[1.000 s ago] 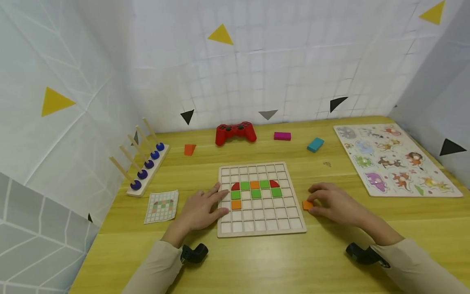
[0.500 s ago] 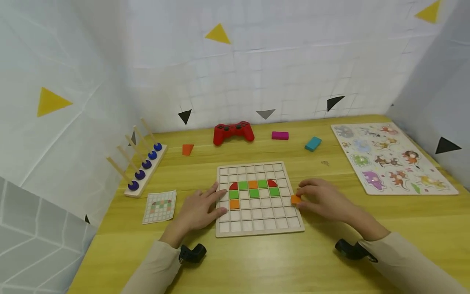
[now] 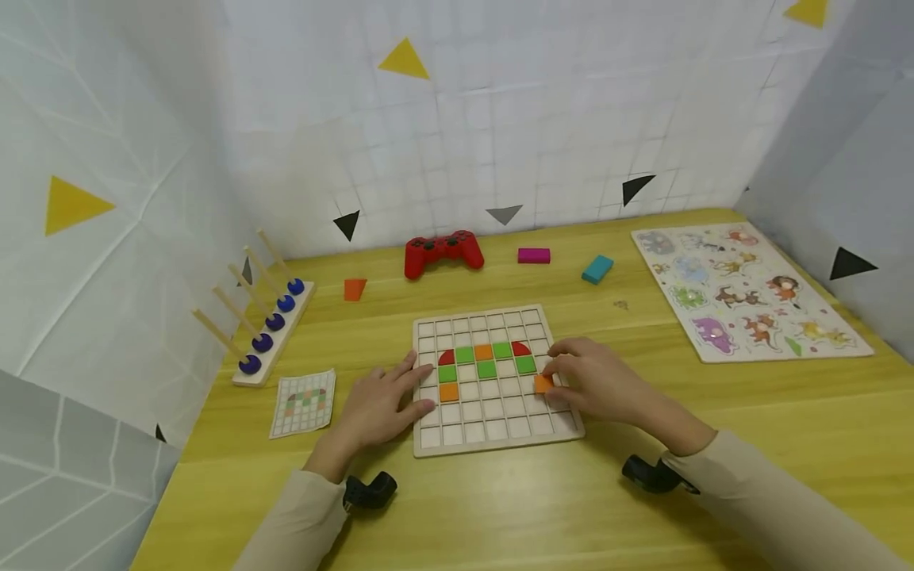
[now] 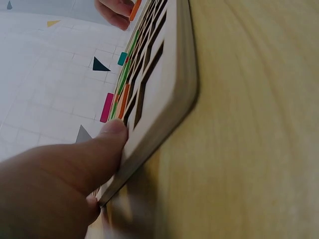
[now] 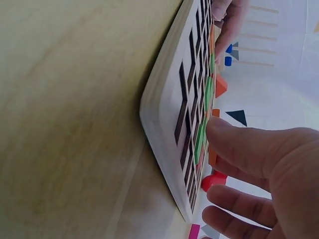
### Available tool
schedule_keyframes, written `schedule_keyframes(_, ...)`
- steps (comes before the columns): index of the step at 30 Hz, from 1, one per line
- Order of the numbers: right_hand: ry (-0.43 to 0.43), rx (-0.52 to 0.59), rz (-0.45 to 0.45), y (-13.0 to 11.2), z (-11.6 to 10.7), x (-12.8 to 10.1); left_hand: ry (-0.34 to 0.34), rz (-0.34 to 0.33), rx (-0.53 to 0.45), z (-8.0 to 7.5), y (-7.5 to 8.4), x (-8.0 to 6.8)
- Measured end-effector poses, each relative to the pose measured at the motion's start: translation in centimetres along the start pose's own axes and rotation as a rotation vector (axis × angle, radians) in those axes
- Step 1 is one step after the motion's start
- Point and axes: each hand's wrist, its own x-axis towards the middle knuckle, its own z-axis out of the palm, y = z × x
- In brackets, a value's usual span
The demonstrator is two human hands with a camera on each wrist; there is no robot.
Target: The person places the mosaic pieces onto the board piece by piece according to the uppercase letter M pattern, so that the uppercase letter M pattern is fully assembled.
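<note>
While the person leans over the yellow wooden table (image 3: 500,515), a peg rack (image 3: 267,329) with blue beads stands at the far left against the wall, and a small pattern card (image 3: 303,402) lies flat just in front of it. Next comes the left hand (image 3: 378,408), laid on the table with its fingers spread and nearly straight; the fingertips rest on the left rim of the grid board (image 3: 493,434), and the left wrist view shows the thumb (image 4: 107,137) pressing on the board's edge. It grips nothing.

The grid board lies flat in the middle of the table. In it sit two red half-rounds, several green squares and an orange one in the upper rows, and one more orange square (image 3: 448,391) lower down near the left hand. Behind the board, towards the wall, lie an orange wedge (image 3: 354,289), a red game controller (image 3: 443,252), a magenta block (image 3: 534,254) and a teal block (image 3: 597,269), all well apart from the hands.

On the board's right side the right hand (image 3: 596,385) pinches a small orange tile (image 3: 543,383) between thumb and fingertips, the other fingers loosely curled. The tile is over the cells of the board's right columns, just below the rightmost green square; I cannot tell whether it already touches the board. Farthest right, an animal puzzle (image 3: 743,293) lies flat near the corner.
</note>
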Motion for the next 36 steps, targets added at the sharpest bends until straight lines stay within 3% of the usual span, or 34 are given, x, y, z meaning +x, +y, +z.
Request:
schedule_keyframes(15, 0.003, 0.014, -0.022, -0.5, 0.9, 1.6, 0.007, -0.002, 0.007, 0.4, -0.2, 0.0)
schedule_keyframes(36, -0.011, 0.062, 0.029, 0.1, 1.7, 1.5, 0.011, -0.012, 0.003, 0.3, 0.0, -0.1)
